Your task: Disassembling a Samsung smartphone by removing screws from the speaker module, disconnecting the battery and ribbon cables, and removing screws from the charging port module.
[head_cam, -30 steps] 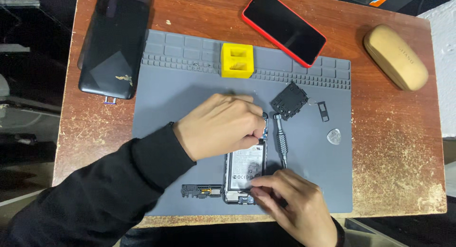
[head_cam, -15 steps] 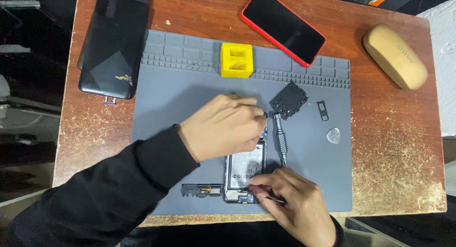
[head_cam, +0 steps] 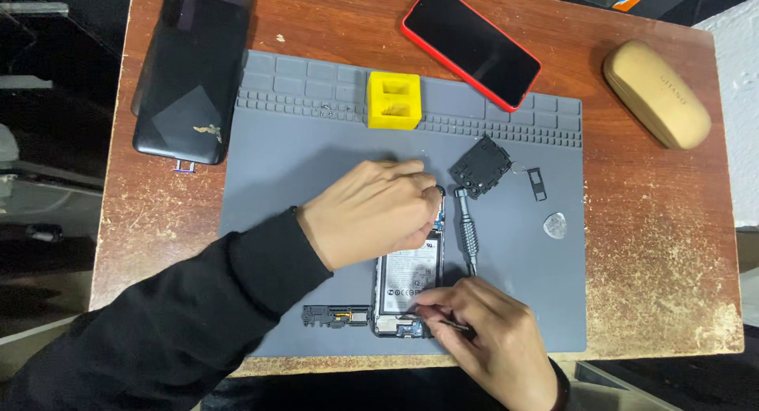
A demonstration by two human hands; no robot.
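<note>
Nearest the desk edge, the right hand has its fingers pinched together on thin tweezers, whose tip sits at the lower end of the opened phone. The phone lies lengthwise on the grey mat, its battery showing between the two hands. Just left of its lower end lies a small black part. Farther up, the left hand lies over the top half of the phone, fingers curled together and pressing down on it; what is under the fingertips I cannot tell. Right beside the phone lies a screwdriver, touching neither hand. Beyond it sit a black cover piece, a small tray and a pick. At the mat's far side stands a yellow block. On the bare desk beyond lie a black back cover, a red phone and a tan case.
</note>
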